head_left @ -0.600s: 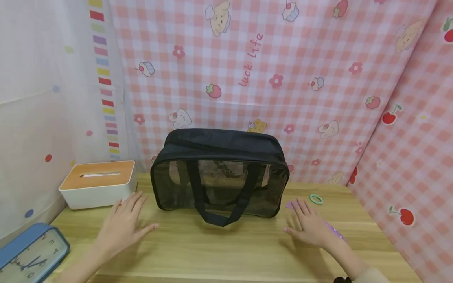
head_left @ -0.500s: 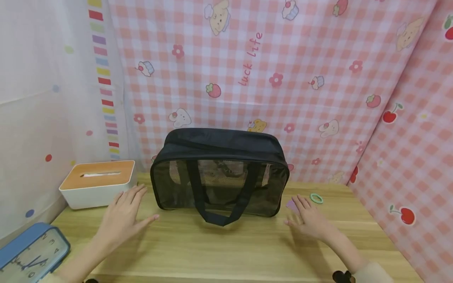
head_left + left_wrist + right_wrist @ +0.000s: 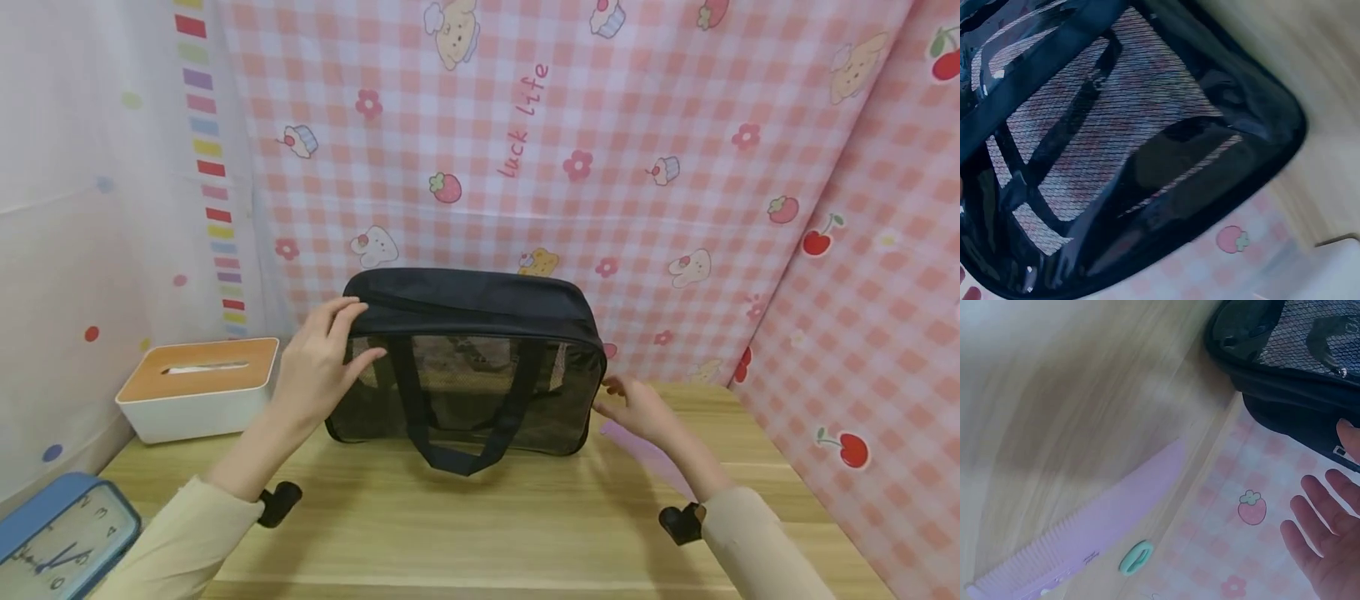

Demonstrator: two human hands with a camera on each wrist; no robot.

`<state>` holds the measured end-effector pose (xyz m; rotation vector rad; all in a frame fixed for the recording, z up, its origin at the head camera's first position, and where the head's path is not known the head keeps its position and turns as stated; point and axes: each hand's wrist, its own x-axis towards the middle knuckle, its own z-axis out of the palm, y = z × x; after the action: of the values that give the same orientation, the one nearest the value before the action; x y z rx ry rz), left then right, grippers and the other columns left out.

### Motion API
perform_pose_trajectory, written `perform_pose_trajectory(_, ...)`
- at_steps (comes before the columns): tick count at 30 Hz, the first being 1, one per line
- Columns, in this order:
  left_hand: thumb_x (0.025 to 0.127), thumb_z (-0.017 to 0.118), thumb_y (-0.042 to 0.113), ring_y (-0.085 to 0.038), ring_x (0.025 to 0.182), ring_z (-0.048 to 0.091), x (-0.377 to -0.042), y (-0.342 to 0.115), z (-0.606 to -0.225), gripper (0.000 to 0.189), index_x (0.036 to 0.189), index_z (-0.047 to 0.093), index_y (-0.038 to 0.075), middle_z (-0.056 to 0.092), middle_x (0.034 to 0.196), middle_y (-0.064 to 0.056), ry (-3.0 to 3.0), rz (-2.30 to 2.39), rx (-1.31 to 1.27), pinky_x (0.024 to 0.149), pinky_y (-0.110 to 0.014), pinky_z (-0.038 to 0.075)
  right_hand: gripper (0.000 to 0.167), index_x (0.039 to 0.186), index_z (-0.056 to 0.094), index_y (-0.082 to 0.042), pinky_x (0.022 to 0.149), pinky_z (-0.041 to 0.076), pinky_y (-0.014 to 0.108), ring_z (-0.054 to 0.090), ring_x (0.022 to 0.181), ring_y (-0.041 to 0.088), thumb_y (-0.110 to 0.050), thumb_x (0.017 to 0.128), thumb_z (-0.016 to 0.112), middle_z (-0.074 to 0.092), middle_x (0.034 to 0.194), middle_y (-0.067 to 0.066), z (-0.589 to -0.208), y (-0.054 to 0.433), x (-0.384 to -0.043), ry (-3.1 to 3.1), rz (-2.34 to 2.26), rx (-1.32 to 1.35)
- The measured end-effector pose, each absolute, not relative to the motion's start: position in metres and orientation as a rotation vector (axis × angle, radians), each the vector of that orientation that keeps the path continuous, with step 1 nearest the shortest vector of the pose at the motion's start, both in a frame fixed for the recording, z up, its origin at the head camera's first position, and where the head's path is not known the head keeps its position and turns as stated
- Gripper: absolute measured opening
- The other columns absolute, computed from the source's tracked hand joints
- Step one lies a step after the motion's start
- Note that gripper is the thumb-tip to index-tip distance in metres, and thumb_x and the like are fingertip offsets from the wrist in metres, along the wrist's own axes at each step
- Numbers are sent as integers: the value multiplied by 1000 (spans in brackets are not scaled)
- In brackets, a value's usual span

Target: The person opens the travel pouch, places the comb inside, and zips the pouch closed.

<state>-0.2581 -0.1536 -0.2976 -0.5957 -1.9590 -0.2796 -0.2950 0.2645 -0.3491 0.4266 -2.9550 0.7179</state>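
Observation:
A black toiletry bag (image 3: 480, 296) with see-through mesh-backed sides stands upright on the table, its front strap handle (image 3: 457, 461) hanging down. At the bag's upper left corner is my left hand (image 3: 315, 358), fingers over the top edge and thumb spread apart in front. My right hand (image 3: 637, 410) is beside the bag's right end; in the right wrist view its fingers are spread and hold nothing, with the thumb overlapping the bag's edge near the zip. Under the right forearm lies a purple comb (image 3: 1104, 519), beside a small green band (image 3: 1137, 557).
A white tissue box (image 3: 198, 408) with a wood-coloured lid stands at the left back. A blue clock (image 3: 67, 542) sits at the table's front left. Pink checked cloth (image 3: 570, 100) hangs behind and along the right side of the wooden table (image 3: 450, 533).
Both hands have moved forward to the bag. The left has risen from the table to its upper left corner; the right has gone from over the comb to its right end.

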Motion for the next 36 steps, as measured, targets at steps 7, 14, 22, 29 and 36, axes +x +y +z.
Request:
perform_pose_trajectory(7,64,81,16,-28,78,62,-266,-147,-292,42,99,63,3,62,94,-13,-2021,-323,-599,66,-39,53,31,108,57,6,86,48,48,57,102,43,-16,86,61,61,106,27,-350,261,-306,-2893,806,438)
perform_pose_trajectory(14,64,81,14,-26,71,62,-268,-150,-300,34,92,64,4,63,85,-10,-2011,-363,-603,60,-37,52,25,105,59,6,82,51,46,61,95,40,-9,85,60,64,98,27,-353,259,-309,-2816,904,448)
perform_pose_trajectory(22,62,82,13,-24,66,60,-269,-149,-304,33,89,65,3,64,81,-10,-1963,-358,-585,57,-35,51,20,97,61,10,73,54,38,65,83,30,-8,89,58,66,91,23,-351,266,-310,-2793,1120,430)
perform_pose_trajectory(29,64,81,14,-26,66,60,-270,-147,-308,32,89,66,3,63,80,-11,-1930,-354,-550,57,-36,51,31,108,54,18,70,56,28,65,70,11,-9,93,49,67,75,4,-342,268,-313,-2711,1626,142)
perform_pose_trajectory(36,64,80,15,-27,65,58,-270,-146,-313,33,90,64,2,60,79,-12,-1914,-353,-517,55,-37,49,32,99,53,8,61,52,18,59,60,1,-22,98,42,59,66,-6,-324,266,-315,-2669,1836,-81)
